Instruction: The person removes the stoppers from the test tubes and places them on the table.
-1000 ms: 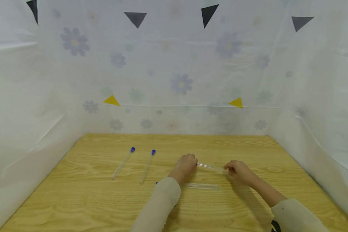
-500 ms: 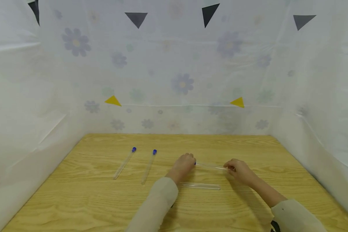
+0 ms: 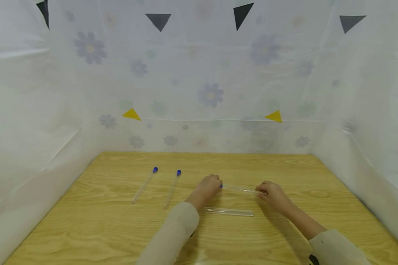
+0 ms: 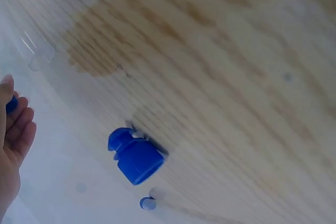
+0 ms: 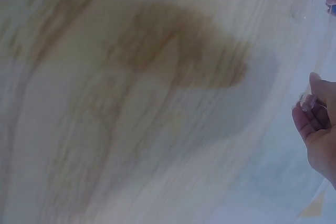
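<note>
Between my two hands a clear test tube with a blue cap is held crosswise over the table. My left hand pinches its blue cap, which shows between thumb and fingers in the left wrist view. The tube's rounded end sits in the fingertips of my right hand. Nearer to me lies another test tube, its capped end hidden by my left forearm in the head view. A blue cap looms large in the left wrist view, close under that wrist.
Two more capped test tubes lie slanted on the left of the wooden table: an outer tube and an inner tube. White flower-patterned sheeting walls off the back and both sides.
My left hand has drifted slightly left with the tube's cap, and the right hand has followed a little. The near tube's cap has gone behind my left sleeve. The head view has shifted slightly.
</note>
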Motion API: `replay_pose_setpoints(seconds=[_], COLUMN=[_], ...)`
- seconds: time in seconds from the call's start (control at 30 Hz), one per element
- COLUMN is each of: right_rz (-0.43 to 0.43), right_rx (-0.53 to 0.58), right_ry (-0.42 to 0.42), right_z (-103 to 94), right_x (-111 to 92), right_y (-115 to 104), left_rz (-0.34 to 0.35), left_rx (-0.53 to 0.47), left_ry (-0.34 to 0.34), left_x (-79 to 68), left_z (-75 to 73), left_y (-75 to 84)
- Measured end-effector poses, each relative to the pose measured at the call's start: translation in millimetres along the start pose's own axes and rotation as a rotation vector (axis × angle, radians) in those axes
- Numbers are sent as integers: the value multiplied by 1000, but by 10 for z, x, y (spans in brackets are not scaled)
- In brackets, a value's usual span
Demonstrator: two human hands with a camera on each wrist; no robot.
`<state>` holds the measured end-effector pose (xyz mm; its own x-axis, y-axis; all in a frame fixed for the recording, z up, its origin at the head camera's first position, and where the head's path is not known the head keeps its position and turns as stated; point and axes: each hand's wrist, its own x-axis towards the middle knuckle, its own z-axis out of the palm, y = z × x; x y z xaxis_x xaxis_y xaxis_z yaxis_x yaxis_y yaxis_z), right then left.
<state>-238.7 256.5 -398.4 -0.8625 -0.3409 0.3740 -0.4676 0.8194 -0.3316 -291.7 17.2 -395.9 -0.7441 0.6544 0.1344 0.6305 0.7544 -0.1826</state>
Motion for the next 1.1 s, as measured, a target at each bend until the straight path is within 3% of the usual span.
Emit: replay_pose_setpoints(seconds=[0.63,1.1], right_rz=[-115,-110], right_rx=[-37,-25], right_ry=[87,83], right_z=[151,191], right_x=[63,90], right_y=[-42,-139], left_rz=[3,19], left_rx=[-51,-68], left_ry=[32,60], left_x=[-137,-249], left_z=[-19,-15], left_y=[-153,-237])
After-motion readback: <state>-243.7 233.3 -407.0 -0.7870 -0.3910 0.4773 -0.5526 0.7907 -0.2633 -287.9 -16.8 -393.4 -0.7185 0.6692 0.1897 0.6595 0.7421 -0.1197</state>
